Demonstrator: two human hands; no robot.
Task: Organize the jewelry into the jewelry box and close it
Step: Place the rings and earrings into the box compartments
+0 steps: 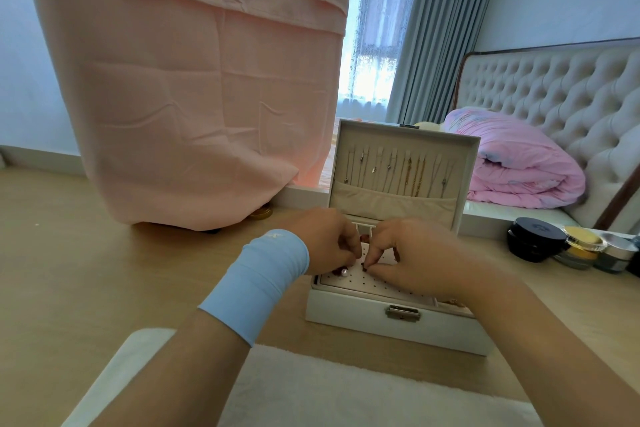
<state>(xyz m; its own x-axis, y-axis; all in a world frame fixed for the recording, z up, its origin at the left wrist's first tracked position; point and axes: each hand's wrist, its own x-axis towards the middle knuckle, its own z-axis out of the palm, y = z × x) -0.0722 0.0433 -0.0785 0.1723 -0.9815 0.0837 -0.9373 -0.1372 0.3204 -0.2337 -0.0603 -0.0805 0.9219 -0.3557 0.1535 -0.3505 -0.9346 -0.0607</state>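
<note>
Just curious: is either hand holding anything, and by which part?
The right hand pinches a small dark stud between fingertips; which part cannot be told. What the left hand holds is hidden.

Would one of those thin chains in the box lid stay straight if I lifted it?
Probably not. The thin metal chain necklaces hang limp in the white jewelry box's open lid, so one would likely droop, feel light, and maybe tangle with its close neighbours.

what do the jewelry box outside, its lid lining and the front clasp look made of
Jewelry box outside: smooth white with a soft sheen, probably faux leather, though painted board is possible. Lid lining: matte beige cloth, likely velvety; its pocket edge sags. Front clasp: silvery metal, judging by its dull shine.
</note>
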